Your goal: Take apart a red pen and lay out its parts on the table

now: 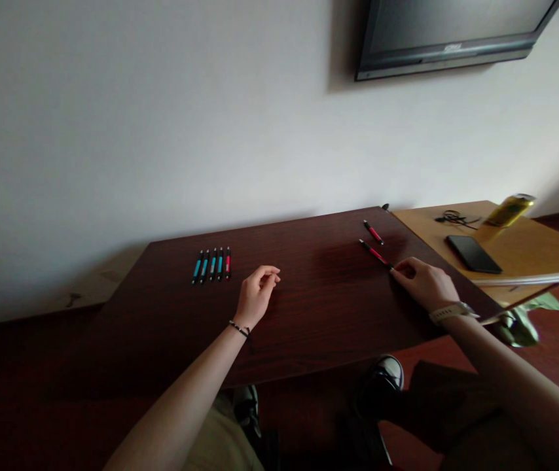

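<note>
On the dark wooden table (pixel 304 307), my right hand (pixel 427 282) pinches the near end of a red and black pen (pixel 376 254) between thumb and fingers. The pen lies slanted, its far tip pointing away and left. Just beyond it lies another red and black pen (pixel 373 232), apart from my hand. My left hand (pixel 256 297) is over the middle of the table, its fingers loosely curled toward the thumb with nothing visible in them. To its left is a neat row of several blue and black pens (pixel 204 267), with one red pen (pixel 228 263) at the row's right end.
A lighter wooden table (pixel 544 252) adjoins on the right. On it are a black phone (pixel 473 254), a dark cable (pixel 457 218) and a tilted yellow can (pixel 510 210). A television (pixel 449 55) hangs on the wall. Green cloth (pixel 522 325) is below the right table.
</note>
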A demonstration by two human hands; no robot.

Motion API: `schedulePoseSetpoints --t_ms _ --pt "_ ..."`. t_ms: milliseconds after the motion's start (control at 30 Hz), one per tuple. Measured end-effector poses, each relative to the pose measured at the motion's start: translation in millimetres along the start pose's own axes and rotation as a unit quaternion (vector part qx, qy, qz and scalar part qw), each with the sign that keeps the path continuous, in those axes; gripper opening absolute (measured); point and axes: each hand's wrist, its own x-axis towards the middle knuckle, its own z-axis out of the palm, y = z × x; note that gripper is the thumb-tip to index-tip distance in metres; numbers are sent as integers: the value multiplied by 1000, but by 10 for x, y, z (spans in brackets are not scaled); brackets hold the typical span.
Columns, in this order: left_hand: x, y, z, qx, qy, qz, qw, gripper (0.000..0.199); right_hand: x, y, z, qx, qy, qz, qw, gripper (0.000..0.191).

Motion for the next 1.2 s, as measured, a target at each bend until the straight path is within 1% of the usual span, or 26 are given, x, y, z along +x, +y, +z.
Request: schedulePoseSetpoints --t_ms 100,367,533,833,900,1033,1200 --pt "-1 -8 -1 6 0 2 1000 19 -2 -18 -12 -8 2 2 1000 29" --pt "-10 2 -13 18 -10 9 1000 19 31 29 24 -27 -5 1 1000 32" --pt "-14 5 -15 23 -12 7 1000 18 98 -69 40 -34 -18 9 999 33" --pt "-21 -1 -6 24 -20 10 999 18 339 -371 108 -61 -49 31 996 32" --pt "-21 -1 -4 26 -22 11 999 17 403 -422 135 -69 -53 44 995 32" --pt "-27 10 -10 30 -25 15 999 17 540 -485 196 -70 -48 79 993 33" --pt "-47 30 -23 44 -28 23 998 17 696 -487 287 -52 -29 96 994 33"
